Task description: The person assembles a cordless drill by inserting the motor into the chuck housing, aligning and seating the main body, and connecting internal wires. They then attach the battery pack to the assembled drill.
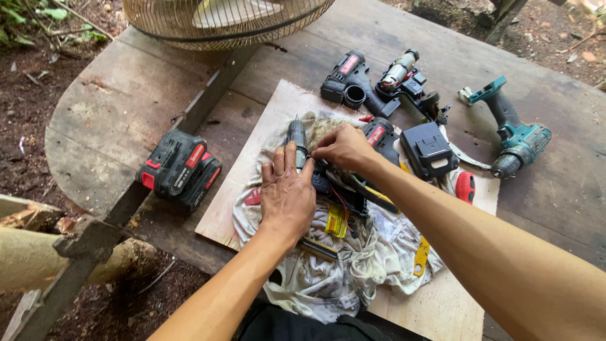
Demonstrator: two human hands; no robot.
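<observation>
Left hand (pixel 287 189) flat on the drill motor (pixel 297 140), right hand (pixel 344 148) seemingly pinching its wiring above a yellow label (pixel 336 221).

Soft, even daylight under shade; the counter (pixel 126 107) is evenly lit, without glare. Brighter dappled sun falls on the ground at upper right. Shadows beneath the hands are faint and diffuse. Focus is sharp centrally; wide-angle curvature bends the edges, and the near forearms soften slightly.

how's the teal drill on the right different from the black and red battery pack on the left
The teal cordless drill is pistol-shaped with a chuck; the black and red battery pack is a squat block. The drill lies right of the plywood sheet, the pack left of it. Both rest untouched on the wooden table.
</observation>
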